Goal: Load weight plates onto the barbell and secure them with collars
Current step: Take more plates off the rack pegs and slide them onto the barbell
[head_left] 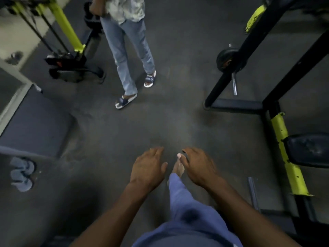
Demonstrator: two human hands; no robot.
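We are holding our left hand and right hand out over the dark floor, fingers relaxed and gripping nothing, while the weight plate is sitting on the barbell in the black rack ahead to our right.

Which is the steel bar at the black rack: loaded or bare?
Loaded: one dark weight plate sits on the bar, its bare end sticking out. No collar visible.
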